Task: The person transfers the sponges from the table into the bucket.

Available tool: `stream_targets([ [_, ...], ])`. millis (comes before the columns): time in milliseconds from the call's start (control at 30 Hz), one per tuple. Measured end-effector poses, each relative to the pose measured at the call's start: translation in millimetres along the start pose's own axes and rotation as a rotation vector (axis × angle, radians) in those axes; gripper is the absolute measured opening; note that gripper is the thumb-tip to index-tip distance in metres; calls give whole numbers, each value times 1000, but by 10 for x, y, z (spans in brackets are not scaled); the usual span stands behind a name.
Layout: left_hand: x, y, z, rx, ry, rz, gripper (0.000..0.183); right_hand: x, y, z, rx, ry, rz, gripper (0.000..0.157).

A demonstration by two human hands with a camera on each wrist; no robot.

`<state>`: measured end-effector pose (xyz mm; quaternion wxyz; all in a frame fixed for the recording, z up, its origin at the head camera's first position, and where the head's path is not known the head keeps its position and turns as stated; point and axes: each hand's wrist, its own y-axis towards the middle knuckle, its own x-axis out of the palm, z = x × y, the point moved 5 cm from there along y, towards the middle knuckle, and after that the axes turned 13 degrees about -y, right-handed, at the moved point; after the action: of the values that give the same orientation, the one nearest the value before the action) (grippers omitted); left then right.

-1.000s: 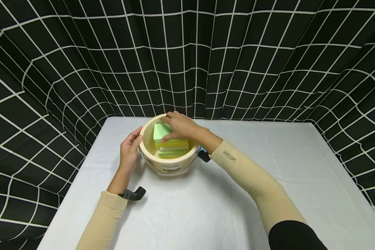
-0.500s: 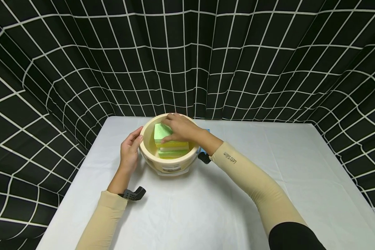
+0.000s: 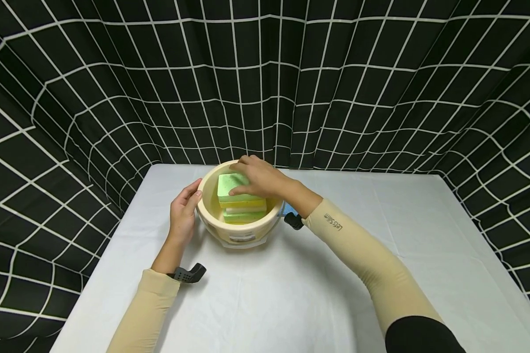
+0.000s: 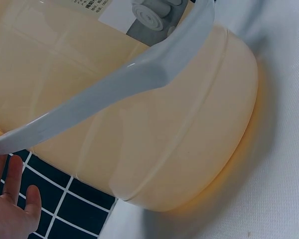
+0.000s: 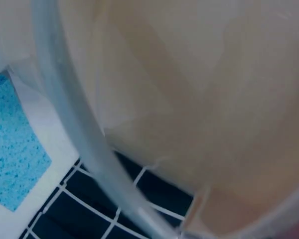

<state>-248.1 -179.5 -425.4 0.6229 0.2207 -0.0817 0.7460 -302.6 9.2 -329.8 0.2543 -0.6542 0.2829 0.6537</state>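
Note:
A cream bucket (image 3: 212,218) stands near the table's far edge, its pale grey handle (image 4: 159,74) hanging down its side. Inside lies a stack of sponges; the top sponge (image 3: 228,185) is green over yellow, and a lower sponge (image 3: 243,217) shows white, green and yellow layers. My right hand (image 3: 265,180) is over the stack, fingers apart, thumb stretched along the top sponge; its far fingertips are partly hidden. At the bucket's left side, my left hand (image 3: 183,215) touches the rim with extended fingers. The left wrist view shows those fingers (image 4: 12,179) beside the wall.
A blue speckled sponge (image 5: 15,144) lies on the table just right of the bucket, partly hidden by the right wrist in the head view. White cloth (image 3: 256,304) covers the table. A black curtain with white grid lines (image 3: 265,88) surrounds it.
My right hand has risen slightly and shifted right, its thumb moving from the top sponge's front edge to above it. More of the blue sponge shows. The left hand and bucket stay still.

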Motion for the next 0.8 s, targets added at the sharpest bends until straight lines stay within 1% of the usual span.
stream_targets([
  [133,13,-8,16,-3,2,-4,39,-56,-41,70,30,23,7,73],
  [233,20,-15,24,-6,6,-3,39,-98,-76,134,70,45,15,72],
  [400,23,-13,24,-6,10,-6,39,-166,-140,276,163,72,29,71],
  [633,23,-12,19,-4,9,-5,40,-278,-243,509,276,117,88,68],
  [700,20,-10,16,-4,11,1,39,-291,-273,577,311,132,100,67],
  [800,16,-12,14,-3,14,4,39,-273,-307,687,366,154,95,68],
])
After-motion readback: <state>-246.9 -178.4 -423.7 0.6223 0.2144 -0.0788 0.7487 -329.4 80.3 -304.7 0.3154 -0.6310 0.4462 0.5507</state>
